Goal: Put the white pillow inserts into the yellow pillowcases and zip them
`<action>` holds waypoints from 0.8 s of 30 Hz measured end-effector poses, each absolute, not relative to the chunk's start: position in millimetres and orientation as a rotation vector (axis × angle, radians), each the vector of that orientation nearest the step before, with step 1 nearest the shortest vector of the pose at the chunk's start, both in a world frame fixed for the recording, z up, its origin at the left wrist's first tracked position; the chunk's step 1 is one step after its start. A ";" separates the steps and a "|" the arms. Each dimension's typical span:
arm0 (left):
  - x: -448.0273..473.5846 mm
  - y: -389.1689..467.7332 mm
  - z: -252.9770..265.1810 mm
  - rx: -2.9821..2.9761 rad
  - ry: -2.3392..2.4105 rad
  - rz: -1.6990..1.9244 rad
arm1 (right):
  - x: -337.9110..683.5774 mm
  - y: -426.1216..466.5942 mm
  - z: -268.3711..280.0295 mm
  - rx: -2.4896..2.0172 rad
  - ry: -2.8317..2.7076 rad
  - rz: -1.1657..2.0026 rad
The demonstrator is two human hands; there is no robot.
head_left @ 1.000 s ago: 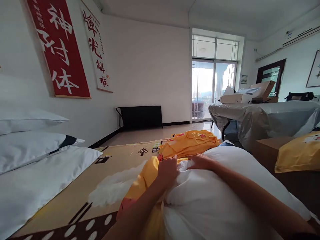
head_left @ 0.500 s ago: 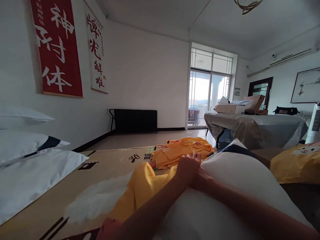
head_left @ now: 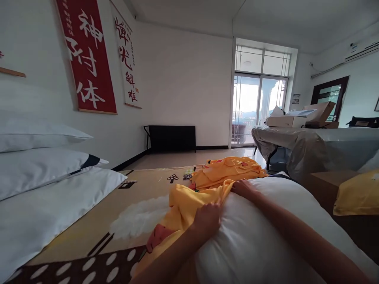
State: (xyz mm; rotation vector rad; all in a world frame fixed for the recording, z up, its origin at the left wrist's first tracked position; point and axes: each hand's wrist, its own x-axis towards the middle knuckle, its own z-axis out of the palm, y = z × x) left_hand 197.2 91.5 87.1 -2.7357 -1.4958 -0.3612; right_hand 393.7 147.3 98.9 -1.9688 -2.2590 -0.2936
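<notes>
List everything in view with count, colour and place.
plump pillow: 1, white, front centre
yellow cover: 1, yellow, against that pillow
stacked pillows: 3 visible, white, left
patterned sheet: 1, beige, centre left
crumpled cloth: 1, orange-yellow, beyond cover
cushion: 1, yellow, right
box: 1, brown, right
covered table: 1, grey, right
cartons: number unclear, tan, on table
bag: 1, black, far right
panel: 1, black, back centre
scrolls: at least 2, red and white, upper left
glass door: 1, white-framed, back
dark door: 1, dark brown, right
air conditioner: 1, white, upper right
left hand: 1, bare, gripping cover
right hand: 1, bare, at cover's edge
</notes>
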 end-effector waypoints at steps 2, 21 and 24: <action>173.7 85.4 75.6 -2.756 -1.540 -0.298 | 394.4 129.5 102.2 -1.936 -2.261 -0.291; 129.6 52.9 109.0 -2.949 -0.551 -0.277 | 344.5 81.6 85.3 -1.079 -2.557 0.022; 137.6 48.7 101.5 -2.905 -0.445 -0.169 | 341.6 93.4 91.5 -1.055 -2.548 0.043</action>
